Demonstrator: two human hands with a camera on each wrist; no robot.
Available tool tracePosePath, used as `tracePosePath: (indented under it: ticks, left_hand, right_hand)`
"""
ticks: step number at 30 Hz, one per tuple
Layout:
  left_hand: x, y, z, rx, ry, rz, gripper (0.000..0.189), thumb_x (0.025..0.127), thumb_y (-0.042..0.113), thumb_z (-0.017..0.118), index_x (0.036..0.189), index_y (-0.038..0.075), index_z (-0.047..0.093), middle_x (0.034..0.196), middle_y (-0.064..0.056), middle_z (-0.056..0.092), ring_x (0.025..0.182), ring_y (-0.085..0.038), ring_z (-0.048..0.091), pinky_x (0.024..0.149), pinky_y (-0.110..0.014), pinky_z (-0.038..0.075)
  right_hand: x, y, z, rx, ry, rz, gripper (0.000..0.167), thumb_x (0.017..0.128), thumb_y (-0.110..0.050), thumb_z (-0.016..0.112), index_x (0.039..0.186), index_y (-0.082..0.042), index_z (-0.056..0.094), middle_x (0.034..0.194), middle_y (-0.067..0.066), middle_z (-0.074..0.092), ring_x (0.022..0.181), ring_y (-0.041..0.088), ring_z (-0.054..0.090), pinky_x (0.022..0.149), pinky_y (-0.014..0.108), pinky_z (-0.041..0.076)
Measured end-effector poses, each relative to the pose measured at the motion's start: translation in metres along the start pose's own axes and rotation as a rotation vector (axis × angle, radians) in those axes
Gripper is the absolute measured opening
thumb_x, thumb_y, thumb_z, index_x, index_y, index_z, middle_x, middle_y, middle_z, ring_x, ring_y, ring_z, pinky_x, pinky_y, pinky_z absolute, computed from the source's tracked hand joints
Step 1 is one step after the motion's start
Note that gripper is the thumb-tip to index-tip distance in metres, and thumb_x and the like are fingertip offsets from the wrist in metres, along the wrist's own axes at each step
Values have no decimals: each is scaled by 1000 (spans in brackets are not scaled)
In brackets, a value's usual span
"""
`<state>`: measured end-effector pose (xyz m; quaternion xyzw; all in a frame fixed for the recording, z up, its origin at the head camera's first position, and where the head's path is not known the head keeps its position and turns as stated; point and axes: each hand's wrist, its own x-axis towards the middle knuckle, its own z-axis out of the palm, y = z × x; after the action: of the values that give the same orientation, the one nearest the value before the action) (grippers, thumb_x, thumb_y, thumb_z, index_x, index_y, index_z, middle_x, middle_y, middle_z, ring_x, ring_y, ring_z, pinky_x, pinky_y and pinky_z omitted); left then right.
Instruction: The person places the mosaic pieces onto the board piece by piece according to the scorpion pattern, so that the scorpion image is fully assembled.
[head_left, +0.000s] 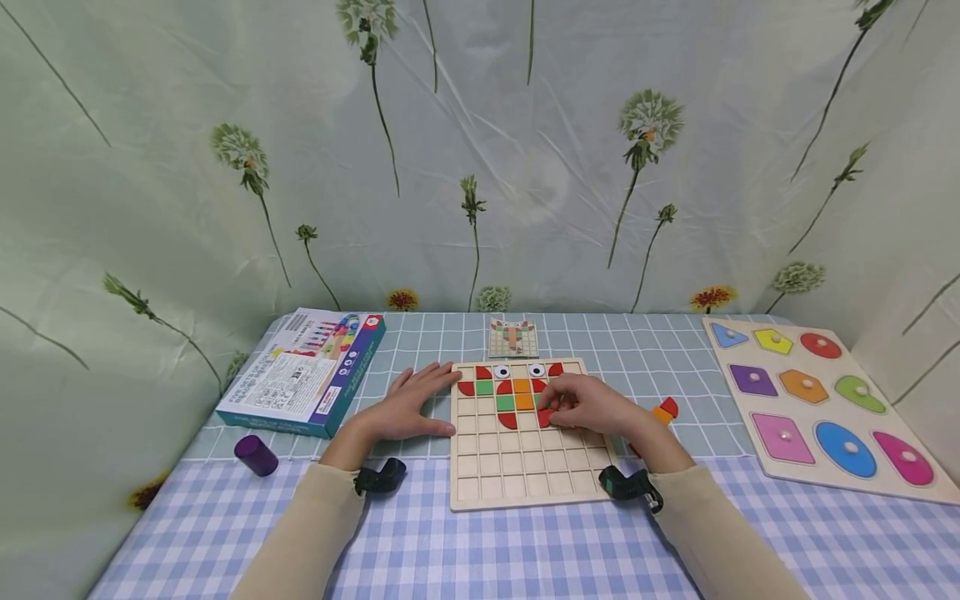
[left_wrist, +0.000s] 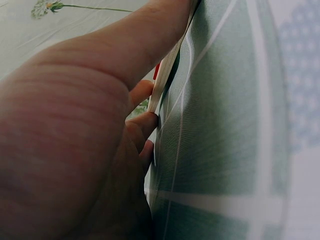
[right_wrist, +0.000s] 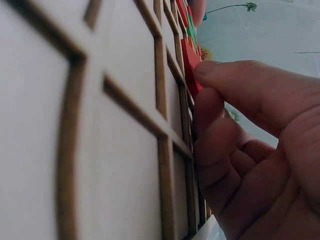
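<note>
A wooden grid board point(head_left: 510, 475) lies on the table, its upper cells filled with red, green and orange pieces plus two eye tiles. At its left edge rests my left hand point(head_left: 408, 408), fingers extended, with the thumb along the side; the left wrist view shows fingertips point(left_wrist: 143, 122) at the board's rim. My right hand point(head_left: 588, 404) pinches a red rounded piece point(right_wrist: 190, 67) over a cell below the orange square point(head_left: 522, 402). In the right wrist view the thumb lies against that piece, and the other fingers curl beneath. Part of the piece is hidden by the hand.
A small pattern card point(head_left: 513, 339) stands behind the board. Left are a puzzle box point(head_left: 292, 375) and a purple cylinder point(head_left: 256, 456). A knobbed shape board point(head_left: 765, 433) lies at right; red and orange pieces point(head_left: 665, 410) lie beside my right forearm.
</note>
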<state>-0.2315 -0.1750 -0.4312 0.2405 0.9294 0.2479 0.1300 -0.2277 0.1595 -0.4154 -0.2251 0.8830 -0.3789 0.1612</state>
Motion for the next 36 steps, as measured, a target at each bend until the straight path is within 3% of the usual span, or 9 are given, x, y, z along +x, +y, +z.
tracePosePath:
  ticks: [13, 19, 28, 36]
  left_hand:
    - [0, 0, 0, 2, 4, 14, 91, 83, 53, 75, 158, 24, 32, 169, -3, 21, 158, -31, 8, 124, -63, -3]
    - [0, 1, 0, -4, 4, 11, 91, 83, 53, 75, 157, 24, 33, 168, -4, 21, 158, -32, 8, 124, -63, -3]
    - [1, 0, 0, 2, 11, 13, 90, 83, 53, 75, 157, 24, 33, 168, -3, 21, 158, -31, 8, 124, -62, -3]
    - [1, -1, 1, 0, 6, 12, 90, 83, 53, 75, 157, 24, 33, 168, -3, 21, 158, -31, 8, 124, -62, -4]
  right_hand:
    - [-1, -2, 0, -24, -4, 6, 12, 90, -8, 69, 94, -18, 74, 94, 2, 62, 85, 18, 52, 73, 29, 46]
    - [-2, -2, -2, -14, -26, 12, 12, 95, -13, 65, 96, -19, 76, 97, 2, 63, 74, 16, 56, 67, 26, 49]
    - [-5, -3, -11, 18, -42, 23, 17, 98, -15, 61, 105, -20, 76, 87, 2, 65, 73, 17, 57, 68, 28, 50]
    - [-14, 3, -30, 48, -11, 39, 25, 97, -9, 57, 117, -11, 70, 101, 8, 67, 76, 20, 58, 64, 30, 54]
